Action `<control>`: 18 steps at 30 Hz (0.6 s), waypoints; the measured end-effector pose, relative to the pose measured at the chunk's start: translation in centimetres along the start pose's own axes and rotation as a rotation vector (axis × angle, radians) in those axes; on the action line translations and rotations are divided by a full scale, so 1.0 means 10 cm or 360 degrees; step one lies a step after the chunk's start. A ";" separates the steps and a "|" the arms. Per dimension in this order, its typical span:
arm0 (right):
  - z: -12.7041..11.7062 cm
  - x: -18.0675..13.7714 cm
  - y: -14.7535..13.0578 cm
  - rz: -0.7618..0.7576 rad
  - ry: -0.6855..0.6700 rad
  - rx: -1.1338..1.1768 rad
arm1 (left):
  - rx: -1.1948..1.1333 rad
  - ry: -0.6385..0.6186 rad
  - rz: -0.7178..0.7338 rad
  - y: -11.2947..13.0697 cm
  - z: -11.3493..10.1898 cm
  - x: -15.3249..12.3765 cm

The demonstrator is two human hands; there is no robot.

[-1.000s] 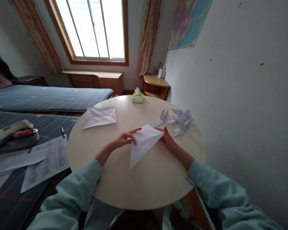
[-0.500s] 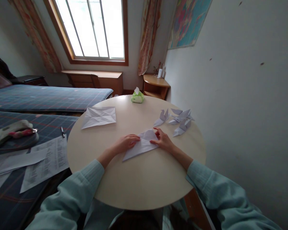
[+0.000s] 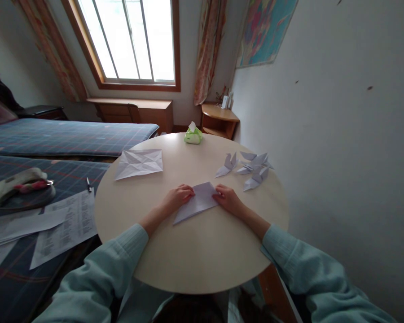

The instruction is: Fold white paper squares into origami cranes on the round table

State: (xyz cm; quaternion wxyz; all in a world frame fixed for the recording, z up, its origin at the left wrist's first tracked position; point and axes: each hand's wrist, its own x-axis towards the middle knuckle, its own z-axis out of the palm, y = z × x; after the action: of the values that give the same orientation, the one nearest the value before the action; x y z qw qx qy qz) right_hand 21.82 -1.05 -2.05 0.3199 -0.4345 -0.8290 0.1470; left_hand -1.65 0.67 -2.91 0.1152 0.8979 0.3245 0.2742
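A folded sheet of white paper lies on the round cream table in front of me, its pointed end toward the lower left. My left hand pinches its left upper edge with curled fingers. At the opposite end, my right hand grips the paper's right edge between thumb and fingers. Both hands partly cover the sheet's edges. Just beyond my right hand stands a folded paper bird, and more paper birds are clustered beside it.
A creased paper sheet lies at the table's left. A green tissue pack stands at the far edge. Left of the table, a plaid bed holds printed sheets and a pen. A wall rises on the right.
My right hand's fingers have curled in and closed on the paper's right edge. The paper's upper part now looks flatter and straighter-edged. My left hand has shifted slightly.
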 end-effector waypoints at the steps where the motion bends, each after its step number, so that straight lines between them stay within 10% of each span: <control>1: 0.01 -0.01 -0.01 -0.0095 -0.0013 0.0029 | 0.0008 0.0014 -0.0024 -0.01 0.00 0.00; 9: -0.02 -0.05 -0.08 -0.0514 -0.0373 0.0013 | 0.0139 0.0077 -0.0216 0.03 -0.04 0.00; 18: -0.05 -0.04 -0.18 -0.0505 -0.0405 -0.0134 | 0.0132 -0.0127 0.0097 0.01 0.01 0.01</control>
State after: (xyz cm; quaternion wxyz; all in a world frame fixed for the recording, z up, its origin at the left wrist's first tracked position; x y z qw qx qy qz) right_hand 21.18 -2.45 -0.94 0.2134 -0.2893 -0.9262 0.1138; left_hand -1.50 0.68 -2.88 0.0823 0.9216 0.3034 0.2277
